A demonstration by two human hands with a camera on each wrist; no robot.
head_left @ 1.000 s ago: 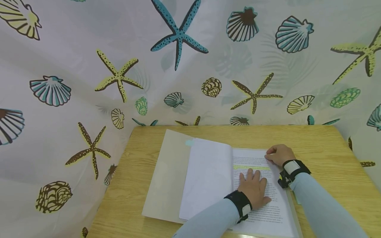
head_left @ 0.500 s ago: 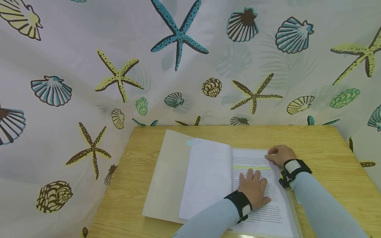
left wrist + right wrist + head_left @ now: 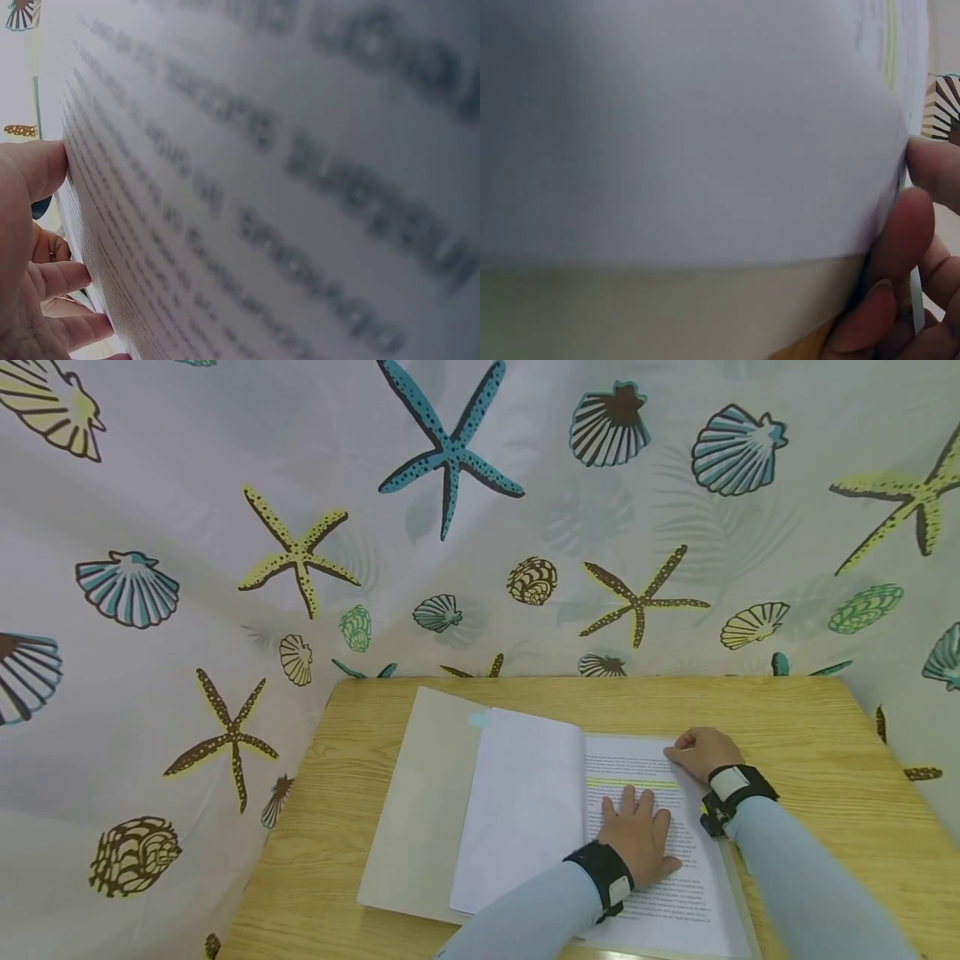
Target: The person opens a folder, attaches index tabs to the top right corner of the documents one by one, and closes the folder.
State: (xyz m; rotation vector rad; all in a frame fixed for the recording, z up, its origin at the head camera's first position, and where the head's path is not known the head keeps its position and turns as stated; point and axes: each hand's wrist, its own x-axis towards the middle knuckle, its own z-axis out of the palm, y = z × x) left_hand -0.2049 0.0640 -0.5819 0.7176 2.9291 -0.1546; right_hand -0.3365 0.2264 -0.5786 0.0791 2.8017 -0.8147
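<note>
A beige-covered book of printed pages lies open on the table, its cover [image 3: 427, 777] folded out to the left. White turned pages [image 3: 525, 793] rest over that cover. On the right-hand printed page [image 3: 675, 931] a yellow highlighted line [image 3: 632, 783] crosses the text. My left hand [image 3: 636, 843] rests on this page with fingers spread, just below the highlighting. Up at the page's top right corner, my right hand [image 3: 705, 753] pinches the edge. The right wrist view has the thumb and fingertips [image 3: 909, 225] at the paper's edge, with the beige back cover [image 3: 630, 311] below it.
A pale blue tab [image 3: 476, 720] sticks out at the top of the turned pages. The wooden table [image 3: 300, 827] extends on both sides of the book. A curtain [image 3: 465, 635] printed with shells and starfish hangs behind and beside it.
My right wrist has shifted slightly left, and its sleeve now covers a small pale green tab at the book's right edge. The left hand has stayed in place.
</note>
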